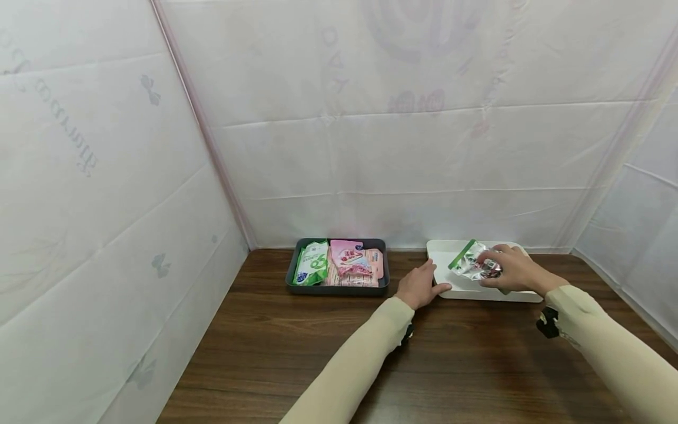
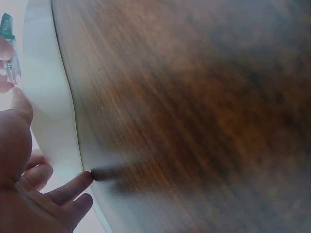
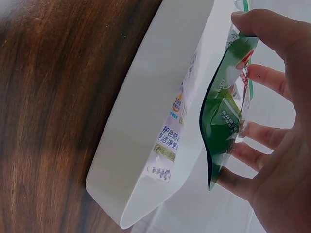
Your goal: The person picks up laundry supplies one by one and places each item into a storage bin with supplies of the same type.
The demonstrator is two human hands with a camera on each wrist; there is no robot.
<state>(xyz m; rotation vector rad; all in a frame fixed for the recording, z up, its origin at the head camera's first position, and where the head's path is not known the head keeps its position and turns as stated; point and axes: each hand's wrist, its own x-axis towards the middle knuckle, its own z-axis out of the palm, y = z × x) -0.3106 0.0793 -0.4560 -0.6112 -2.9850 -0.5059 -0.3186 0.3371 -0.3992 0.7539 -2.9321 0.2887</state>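
Note:
My right hand [image 1: 508, 268] holds a shiny foil pouch [image 1: 475, 261] with a green edge over the white tray [image 1: 461, 297]. In the right wrist view the pouch [image 3: 224, 114] shows a dark green printed face, with the thumb at one end and fingers spread along its back. Low inside the tray lies a pale packet [image 3: 167, 138] with purple lettering. My left hand [image 1: 417, 285] rests against the tray's near left corner, thumb and fingers spread. The left wrist view has a fingertip [image 2: 87, 175] at the foot of the tray wall [image 2: 58, 107].
A dark grey tray [image 1: 339, 290] stands to the left on the brown wooden table [image 1: 296, 347]. It holds a green and white packet [image 1: 313, 263] and several pink ones [image 1: 349, 257]. White sheeting [image 1: 339, 147] walls off the back and both sides.

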